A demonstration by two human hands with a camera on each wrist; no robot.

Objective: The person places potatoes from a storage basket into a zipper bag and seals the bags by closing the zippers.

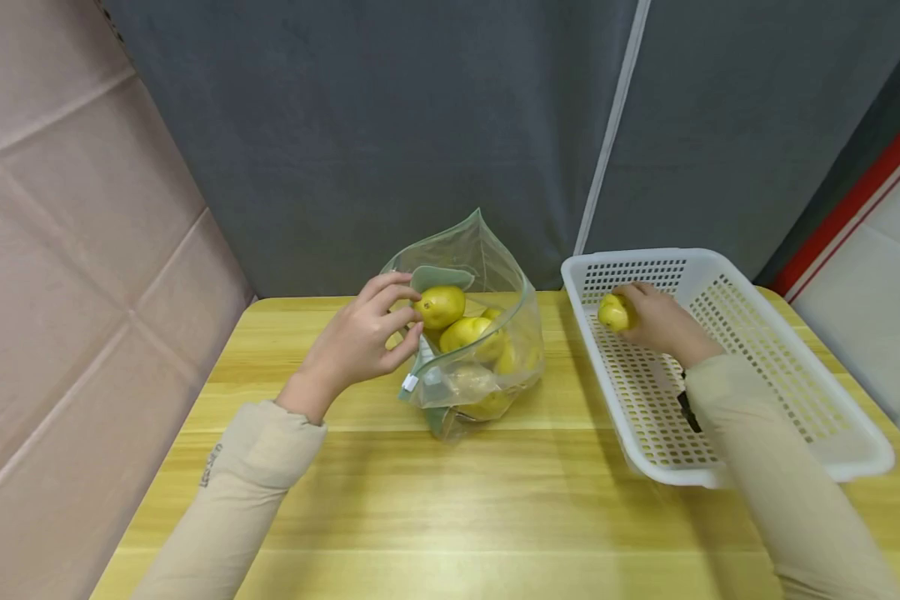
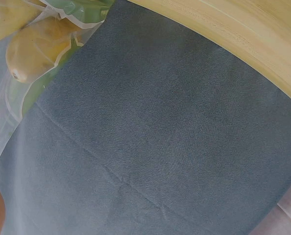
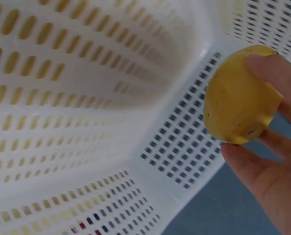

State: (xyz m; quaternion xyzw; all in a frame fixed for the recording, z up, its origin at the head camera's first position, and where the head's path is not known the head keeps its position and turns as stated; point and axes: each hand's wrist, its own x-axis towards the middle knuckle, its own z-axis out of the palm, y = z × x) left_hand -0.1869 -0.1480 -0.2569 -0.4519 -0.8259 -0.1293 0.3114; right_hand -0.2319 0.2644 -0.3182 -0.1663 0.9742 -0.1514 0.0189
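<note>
My right hand pinches a smooth yellow potato between thumb and fingers. It is inside the white plastic basket, close to the slotted wall. To the left, a clear zip bag with a green rim stands with its mouth spread. Several more potatoes lie in it. My left hand is at the bag's left rim, fingers loosely spread, fingertips right beside the uppermost potato. The left wrist view catches only the bag's side with a potato through the film, and a bit of skin.
Bag and basket share a wooden table. A grey curtain hangs behind its far edge. A pale quilted panel stands on the left, a white one with a red stripe on the right. Something black shows under the right wrist.
</note>
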